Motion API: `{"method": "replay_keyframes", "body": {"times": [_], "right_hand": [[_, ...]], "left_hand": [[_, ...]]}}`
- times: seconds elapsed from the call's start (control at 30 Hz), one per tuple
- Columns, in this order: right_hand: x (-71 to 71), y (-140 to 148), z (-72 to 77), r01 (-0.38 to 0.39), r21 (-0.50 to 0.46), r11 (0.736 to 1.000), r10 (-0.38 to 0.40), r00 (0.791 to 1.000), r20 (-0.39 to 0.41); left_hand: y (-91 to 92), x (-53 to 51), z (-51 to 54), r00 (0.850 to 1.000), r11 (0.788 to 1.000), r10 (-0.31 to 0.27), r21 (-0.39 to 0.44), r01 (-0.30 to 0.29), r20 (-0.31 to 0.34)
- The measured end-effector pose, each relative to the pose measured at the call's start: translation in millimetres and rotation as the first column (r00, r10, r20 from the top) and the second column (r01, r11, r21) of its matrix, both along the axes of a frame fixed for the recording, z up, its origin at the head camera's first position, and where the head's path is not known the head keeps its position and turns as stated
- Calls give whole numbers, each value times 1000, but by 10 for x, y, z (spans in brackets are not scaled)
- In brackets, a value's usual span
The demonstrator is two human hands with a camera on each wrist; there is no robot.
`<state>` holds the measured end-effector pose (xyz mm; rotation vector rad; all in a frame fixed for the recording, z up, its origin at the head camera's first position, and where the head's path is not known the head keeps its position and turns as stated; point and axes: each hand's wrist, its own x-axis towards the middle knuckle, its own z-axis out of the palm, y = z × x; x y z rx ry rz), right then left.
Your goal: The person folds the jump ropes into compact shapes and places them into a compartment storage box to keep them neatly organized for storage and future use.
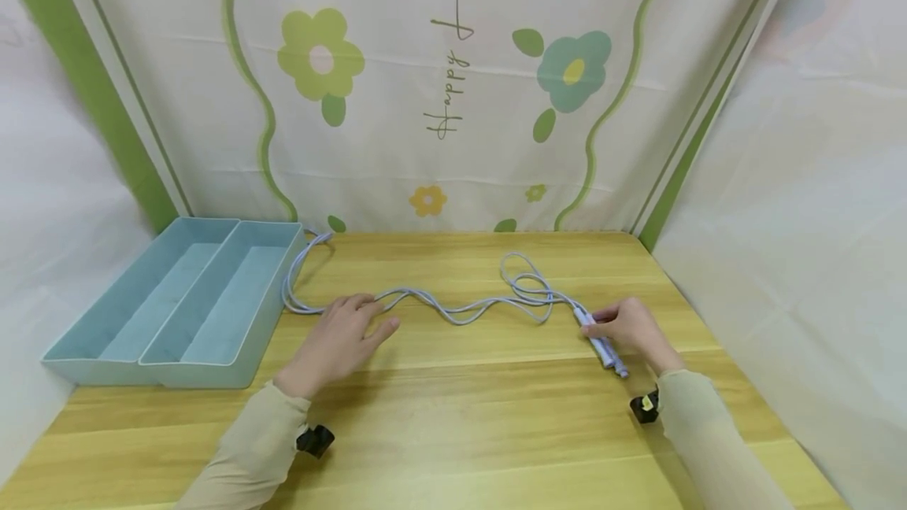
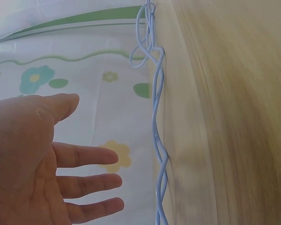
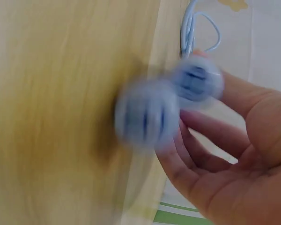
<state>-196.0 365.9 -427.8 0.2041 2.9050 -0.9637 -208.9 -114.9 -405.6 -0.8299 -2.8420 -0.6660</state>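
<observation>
A pale blue cord [image 1: 460, 313] runs in loose waves across the wooden table, with a loop near its right end. The right hand [image 1: 631, 325] pinches the cord's pale blue handles [image 1: 598, 341] between thumb and fingers at the right; in the right wrist view two round, blurred handle ends [image 3: 147, 115] stand side by side by the fingers [image 3: 192, 150]. The left hand [image 1: 340, 341] is over the cord's left part, fingers spread. In the left wrist view that hand [image 2: 51, 159] shows straight fingers holding nothing, beside the cord [image 2: 157, 108].
A light blue tray [image 1: 248, 329] with two long compartments stands at the table's left. The cord's far left end lies by its back right corner. Behind the wooden table [image 1: 453, 415] hangs a white curtain [image 1: 425, 46] with flowers; more white cloth hangs at both sides.
</observation>
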Motion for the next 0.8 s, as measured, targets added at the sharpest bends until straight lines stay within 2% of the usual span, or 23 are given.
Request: {"method": "replay_keyframes", "body": {"times": [0.27,0.4,0.57,0.8], "right_hand": [[83,-57,62,54,26,998,-55,997,51],[95,-111,66,21,33,999,-23,999,48],[45,-113,26,-52,-4,999,52,998,40],[-4,-74,-11,-106,-25,994,106,994,24]], "left_hand": [[-4,4,-2,1000,1000,6,0,-6,0],[-1,4,14,1000,1000,9,-4,-9,-3],[1,13,30,1000,1000,8,-6,-8,-6],[0,19,24,1000,1000,7,-16,-7,-3]]}}
